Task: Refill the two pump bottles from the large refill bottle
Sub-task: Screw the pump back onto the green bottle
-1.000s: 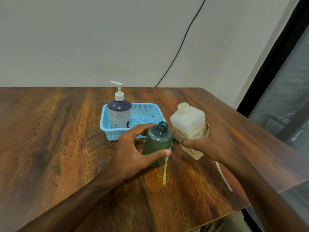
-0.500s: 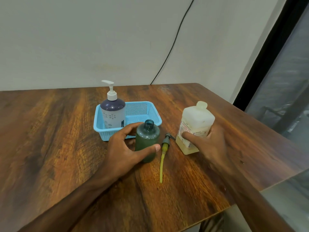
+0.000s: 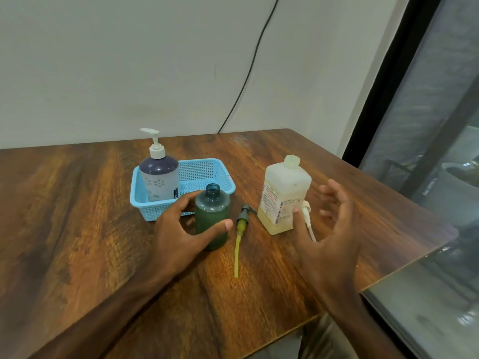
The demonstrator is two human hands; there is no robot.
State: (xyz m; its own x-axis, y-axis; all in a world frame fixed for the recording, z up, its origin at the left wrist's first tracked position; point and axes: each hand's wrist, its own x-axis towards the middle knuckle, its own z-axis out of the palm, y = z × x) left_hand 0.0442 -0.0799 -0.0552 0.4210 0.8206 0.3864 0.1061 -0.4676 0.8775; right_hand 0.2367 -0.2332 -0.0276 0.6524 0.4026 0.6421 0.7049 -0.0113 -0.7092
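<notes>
Head view: left hand (image 3: 178, 229) fingers (image 3: 220, 226) wrapped round open green pump bottle (image 3: 212, 218) upright on bench (image 3: 77, 229), right hand (image 3: 329, 237) spread, holding nothing, just beside uncapped refill bottle (image 3: 282, 198); best grip refill low, tilt slowly, neck over green mouth.

My green bottle (image 3: 212, 218), yellow-tubed pump (image 3: 239, 239), cream refill bottle (image 3: 283, 195), purple flower-patterned bottle (image 3: 159, 177) in blue basket (image 3: 207, 172), brown-grained table (image 3: 64, 216).
</notes>
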